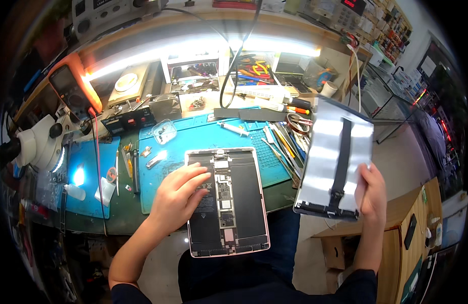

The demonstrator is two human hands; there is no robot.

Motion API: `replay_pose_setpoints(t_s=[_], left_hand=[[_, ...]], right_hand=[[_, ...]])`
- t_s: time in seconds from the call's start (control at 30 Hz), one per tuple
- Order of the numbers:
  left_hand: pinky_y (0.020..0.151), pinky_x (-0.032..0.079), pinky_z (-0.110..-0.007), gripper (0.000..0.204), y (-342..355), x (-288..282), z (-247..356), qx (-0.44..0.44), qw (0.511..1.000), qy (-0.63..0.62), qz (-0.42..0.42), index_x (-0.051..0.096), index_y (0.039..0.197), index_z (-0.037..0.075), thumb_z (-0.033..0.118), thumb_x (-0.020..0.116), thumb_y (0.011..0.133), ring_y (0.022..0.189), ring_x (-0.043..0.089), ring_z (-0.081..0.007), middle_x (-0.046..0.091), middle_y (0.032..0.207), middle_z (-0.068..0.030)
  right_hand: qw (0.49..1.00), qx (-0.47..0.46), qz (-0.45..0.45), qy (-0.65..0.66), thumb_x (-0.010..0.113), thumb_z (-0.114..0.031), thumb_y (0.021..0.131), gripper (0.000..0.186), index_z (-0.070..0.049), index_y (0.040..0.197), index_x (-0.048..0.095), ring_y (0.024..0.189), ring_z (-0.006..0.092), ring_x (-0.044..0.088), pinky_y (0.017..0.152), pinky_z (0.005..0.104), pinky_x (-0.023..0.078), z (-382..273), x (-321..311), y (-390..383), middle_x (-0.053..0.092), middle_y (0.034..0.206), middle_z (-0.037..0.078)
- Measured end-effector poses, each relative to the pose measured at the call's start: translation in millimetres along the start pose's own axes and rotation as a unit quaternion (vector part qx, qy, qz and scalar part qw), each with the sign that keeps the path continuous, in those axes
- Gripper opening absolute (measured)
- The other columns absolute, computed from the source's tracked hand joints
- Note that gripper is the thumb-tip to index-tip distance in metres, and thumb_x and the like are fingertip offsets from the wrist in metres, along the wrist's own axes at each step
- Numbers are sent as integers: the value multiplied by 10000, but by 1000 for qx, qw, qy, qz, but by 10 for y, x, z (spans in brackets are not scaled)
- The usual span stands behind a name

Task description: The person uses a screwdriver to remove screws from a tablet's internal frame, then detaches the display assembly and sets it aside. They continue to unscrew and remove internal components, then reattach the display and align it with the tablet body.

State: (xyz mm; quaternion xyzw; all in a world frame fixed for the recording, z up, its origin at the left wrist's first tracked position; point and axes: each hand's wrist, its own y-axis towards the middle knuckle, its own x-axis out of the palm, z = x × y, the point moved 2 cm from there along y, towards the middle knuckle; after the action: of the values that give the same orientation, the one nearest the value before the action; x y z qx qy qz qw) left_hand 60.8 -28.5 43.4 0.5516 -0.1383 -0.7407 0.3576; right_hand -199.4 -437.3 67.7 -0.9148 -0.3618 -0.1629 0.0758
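Raised nearest the camera, to the right of the tablet housing (pixel 249 202), is a detached display panel (pixel 320 162), silver inner face showing, a dark strip (pixel 342 157) running down it. Right hand (pixel 371 192) pinches its right edge, thumb on the silver face, remaining fingers mostly hidden behind. Tablet housing lies open, its top over the blue mat (pixel 188 131) and its lower end projecting past the front of the bench (pixel 127 223); whether the lap also bears it cannot be told. Hazards, as judged: the panel hangs from one edge, so a slipped pinch could drop or bend it; the overhanging housing could tip if knocked; stray fingertip pressure could harm the exposed logic board (pixel 225 197). Hand tools (pixel 282 144) right of the housing could scratch the panel should it swing against them. Left hand (pixel 174 195) lies over the housing's upper left, fingers (pixel 196 181) loosely bent and slightly spread above the left-side battery, tips just beside the logic board; firm contact cannot be confirmed.
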Motion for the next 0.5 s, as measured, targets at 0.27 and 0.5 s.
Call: replay_pose_setpoints(t_s=[0.27, 0.5], left_hand=[[848, 604, -330, 301, -1190, -291, 1095, -208, 803, -489, -268, 721, 1254, 19, 191, 723, 1006, 928, 760, -193, 785, 1080, -112], [1097, 530, -461, 424, -1543, 700, 1160, -381, 618, -687, 5, 489, 1455, -62, 172, 555, 1108, 1266, 652, -324, 620, 1407, -221]], right_hand=[[990, 127, -52, -17, 604, -46, 1027, 197, 45, 1202, 615, 1028, 241, 702, 942, 421, 595, 546, 536, 1637, 696, 1125, 136], [980, 196, 21, -6, 686, -78, 990, 83, -28, 1049, 657, 855, 208, 737, 794, 369, 643, 810, 748, 2846, 740, 963, 72]])
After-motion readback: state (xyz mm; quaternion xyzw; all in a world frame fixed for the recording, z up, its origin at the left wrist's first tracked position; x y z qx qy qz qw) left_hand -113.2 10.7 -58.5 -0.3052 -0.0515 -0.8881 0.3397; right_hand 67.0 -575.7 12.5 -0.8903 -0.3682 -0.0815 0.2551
